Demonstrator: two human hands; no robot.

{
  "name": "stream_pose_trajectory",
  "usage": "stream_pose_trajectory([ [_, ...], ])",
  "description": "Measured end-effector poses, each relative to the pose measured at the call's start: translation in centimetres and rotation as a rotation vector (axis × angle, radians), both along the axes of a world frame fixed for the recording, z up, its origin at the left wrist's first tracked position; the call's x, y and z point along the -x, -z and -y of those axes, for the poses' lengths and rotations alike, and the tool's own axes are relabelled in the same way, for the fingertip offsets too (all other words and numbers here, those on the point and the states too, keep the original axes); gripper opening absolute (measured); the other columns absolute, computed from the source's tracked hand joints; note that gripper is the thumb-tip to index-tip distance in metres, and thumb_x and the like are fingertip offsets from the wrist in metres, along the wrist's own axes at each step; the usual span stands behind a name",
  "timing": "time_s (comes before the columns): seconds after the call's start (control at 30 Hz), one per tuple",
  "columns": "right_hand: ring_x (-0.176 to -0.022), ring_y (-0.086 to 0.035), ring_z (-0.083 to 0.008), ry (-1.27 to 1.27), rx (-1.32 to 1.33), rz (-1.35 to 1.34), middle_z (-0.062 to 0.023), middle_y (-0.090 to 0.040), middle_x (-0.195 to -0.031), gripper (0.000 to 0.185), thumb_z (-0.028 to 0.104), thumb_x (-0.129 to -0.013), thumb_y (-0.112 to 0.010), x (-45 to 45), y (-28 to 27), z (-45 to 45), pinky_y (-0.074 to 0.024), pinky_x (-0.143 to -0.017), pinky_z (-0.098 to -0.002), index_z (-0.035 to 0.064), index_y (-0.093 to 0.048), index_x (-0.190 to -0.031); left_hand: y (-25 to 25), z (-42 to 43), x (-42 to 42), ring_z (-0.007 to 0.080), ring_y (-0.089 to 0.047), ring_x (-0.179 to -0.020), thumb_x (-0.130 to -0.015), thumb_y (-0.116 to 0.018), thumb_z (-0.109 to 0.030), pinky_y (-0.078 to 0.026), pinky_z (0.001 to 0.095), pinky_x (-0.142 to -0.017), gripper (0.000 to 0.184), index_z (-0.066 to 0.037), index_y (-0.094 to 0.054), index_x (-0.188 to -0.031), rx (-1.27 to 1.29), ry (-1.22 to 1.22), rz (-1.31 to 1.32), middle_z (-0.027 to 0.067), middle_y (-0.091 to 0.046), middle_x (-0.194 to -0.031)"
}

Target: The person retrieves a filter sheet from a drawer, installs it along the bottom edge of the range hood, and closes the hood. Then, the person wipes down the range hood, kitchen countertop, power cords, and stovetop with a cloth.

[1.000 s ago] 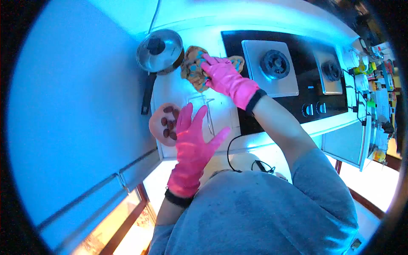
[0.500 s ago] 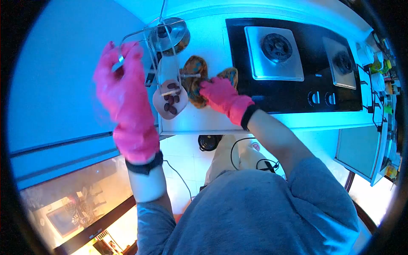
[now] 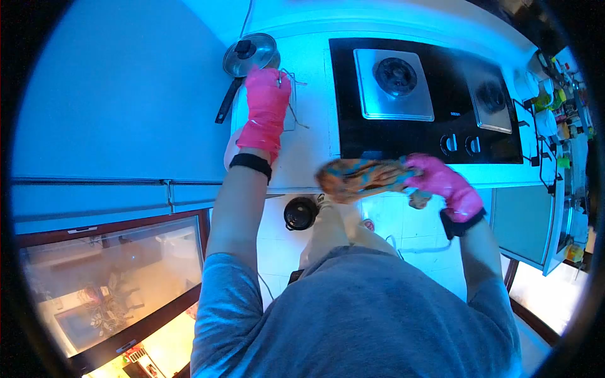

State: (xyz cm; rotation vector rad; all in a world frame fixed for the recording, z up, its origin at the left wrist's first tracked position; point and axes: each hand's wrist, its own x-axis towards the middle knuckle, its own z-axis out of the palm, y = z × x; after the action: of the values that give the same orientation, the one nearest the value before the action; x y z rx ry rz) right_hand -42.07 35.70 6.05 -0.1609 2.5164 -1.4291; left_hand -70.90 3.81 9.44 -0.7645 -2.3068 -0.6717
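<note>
My left hand (image 3: 265, 107), in a pink rubber glove, is closed at a thin metal wire rack (image 3: 293, 108) on the left part of the counter; its fingertips are partly hidden. Just beyond it stands a lidded pan (image 3: 247, 57) with a black handle. A pale dish (image 3: 232, 151) shows only at its edge behind my left wrist. My right hand (image 3: 444, 186), gloved the same way, grips one end of a brown cloth (image 3: 362, 178) with teal patches. The cloth hangs stretched out leftward at the counter's front edge.
A black glass hob (image 3: 397, 138) with two burners and two knobs fills the counter's right part. A wall (image 3: 126, 101) bounds the left. Racks and containers (image 3: 545, 120) crowd the far right. A round black object (image 3: 300, 213) is on the floor below.
My left hand has brought the wire rack down from the air onto the counter, moving right. My right hand has lifted the cloth off the counter and drawn it right and toward me.
</note>
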Motion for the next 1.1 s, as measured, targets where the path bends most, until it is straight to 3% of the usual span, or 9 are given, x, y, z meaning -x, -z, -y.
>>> stream_pose_trajectory([
  [0.27,-0.132,-0.043,-0.0337,-0.047,0.491,-0.265,-0.0139,-0.043,-0.146,0.052,0.005,-0.077,-0.078,2.3,-5.5,2.1,-0.0366,-0.107,-0.0443,0.0197,-0.058,-0.123,3.3,-0.9,1.6,0.0357,-0.062,-0.093,-0.079,-0.071,-0.032,-0.041,0.0501,-0.101,0.026,-0.006,-0.070,-0.081,0.106,-0.023,0.041,0.0146,-0.067,-0.082],
  [0.37,-0.130,-0.046,-0.0392,-0.089,0.060,-0.476,-0.0176,-0.040,-0.149,0.050,0.006,-0.060,-0.083,4.7,-0.5,7.4,-0.0343,-0.108,-0.0514,0.0111,-0.060,-0.104,-0.2,0.2,-2.9,0.0402,-0.056,-0.114,-0.079,-0.074,-0.030,-0.041,0.0528,-0.102,0.035,-0.006,-0.068,-0.104,-0.146,-0.085,-0.100,0.0180,-0.066,-0.110],
  [0.43,-0.137,-0.037,-0.0379,-0.031,-0.460,-0.336,-0.0083,-0.044,-0.148,0.037,0.028,-0.065,-0.080,4.4,3.7,11.9,-0.0155,-0.108,-0.0692,0.0151,-0.066,-0.096,-0.4,4.0,-7.5,0.0420,-0.048,-0.125,-0.084,-0.070,-0.032,-0.037,0.0531,-0.106,0.043,-0.006,-0.062,-0.118,-0.128,-0.206,0.053,0.0197,-0.058,-0.125],
  [0.53,-0.139,-0.033,-0.0371,-0.137,-0.731,-0.249,-0.0086,-0.048,-0.144,0.035,0.031,-0.069,-0.076,3.9,1.7,16.4,-0.0187,-0.108,-0.0682,0.0174,-0.067,-0.100,5.5,12.0,-11.3,0.0422,-0.051,-0.120,-0.090,-0.062,-0.028,-0.040,0.0525,-0.102,0.038,-0.004,-0.061,-0.119,0.040,-0.498,0.178,0.0226,-0.058,-0.124],
  [0.77,-0.113,-0.056,-0.0352,-0.035,-0.579,-0.097,-0.0126,-0.061,-0.112,0.037,0.022,-0.071,-0.078,-5.8,4.5,4.8,-0.0388,-0.096,-0.0619,0.0105,-0.062,-0.102,10.2,17.5,-12.0,0.0453,-0.062,-0.094,-0.094,-0.052,-0.027,-0.051,0.0502,-0.079,0.032,-0.001,-0.063,-0.110,-0.110,-0.678,0.734,0.0250,-0.066,-0.104],
  [0.83,-0.099,-0.061,-0.0297,0.485,0.173,0.531,-0.0096,-0.061,-0.100,0.040,0.015,-0.074,-0.078,-11.6,11.4,-4.6,-0.0489,-0.085,-0.0511,0.0077,-0.057,-0.108,11.2,19.0,-12.8,0.0464,-0.062,-0.091,-0.095,-0.051,-0.025,-0.051,0.0509,-0.075,0.030,-0.002,-0.064,-0.107,-0.135,-0.657,0.711,0.0254,-0.067,-0.098],
  [0.93,-0.089,-0.060,-0.0197,0.217,-0.445,0.280,-0.0045,-0.060,-0.095,0.039,0.008,-0.079,-0.075,-13.4,6.5,-8.3,-0.0525,-0.073,-0.0393,0.0068,-0.054,-0.112,13.3,22.4,-15.2,0.0438,-0.064,-0.092,-0.095,-0.052,-0.023,-0.051,0.0477,-0.077,0.029,-0.002,-0.064,-0.112,-0.116,-0.748,0.622,0.0251,-0.067,-0.099],
  [1.07,-0.112,-0.054,-0.0174,0.316,0.204,0.519,-0.0063,-0.056,-0.123,0.049,0.003,-0.084,-0.070,-2.8,-6.9,3.3,-0.0449,-0.097,-0.0332,0.0080,-0.053,-0.130,6.5,23.3,-24.0,0.0397,-0.066,-0.092,-0.096,-0.055,-0.025,-0.052,0.0427,-0.081,0.032,0.000,-0.063,-0.115,-0.273,-0.876,0.823,0.0245,-0.068,-0.099],
  [1.1,-0.119,-0.051,-0.0197,0.089,0.253,0.191,-0.0083,-0.054,-0.128,0.052,0.006,-0.085,-0.070,-0.1,-6.5,5.5,-0.0428,-0.100,-0.0356,0.0053,-0.051,-0.134,5.9,23.5,-26.2,0.0311,-0.068,-0.090,-0.095,-0.058,-0.023,-0.052,0.0383,-0.080,0.031,0.001,-0.064,-0.114,-0.341,-0.929,0.786,0.0208,-0.070,-0.098],
])
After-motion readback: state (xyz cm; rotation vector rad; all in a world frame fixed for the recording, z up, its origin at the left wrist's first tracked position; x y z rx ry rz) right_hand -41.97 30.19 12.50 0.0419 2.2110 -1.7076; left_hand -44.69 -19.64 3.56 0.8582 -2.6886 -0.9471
